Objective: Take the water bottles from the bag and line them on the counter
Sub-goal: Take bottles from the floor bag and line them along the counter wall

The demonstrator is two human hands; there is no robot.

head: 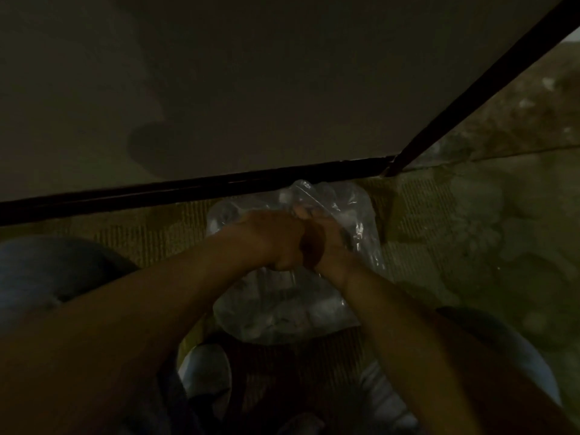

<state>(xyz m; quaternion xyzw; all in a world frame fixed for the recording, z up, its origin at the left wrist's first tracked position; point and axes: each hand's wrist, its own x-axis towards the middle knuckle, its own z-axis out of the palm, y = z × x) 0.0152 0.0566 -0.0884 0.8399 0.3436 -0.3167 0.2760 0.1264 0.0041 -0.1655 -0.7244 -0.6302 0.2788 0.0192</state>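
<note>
Both hands met over the clear plastic bag (pixel 292 296) on the floor below the dark counter edge (pixel 194 186): the left hand (pixel 273 240) was curled into a fist, seemingly bunching the film, and the right hand (pixel 326 237) gripped the bag's top, its fingertips pinching plastic. The water bottles (pixel 317 304) lay inside as pale shapes, too dim to count, so the 2 hands would do best pulling the mouth wide before reaching in. The counter overhang sat close above the bag, leaving freer room toward the person's knees and to the right
</note>
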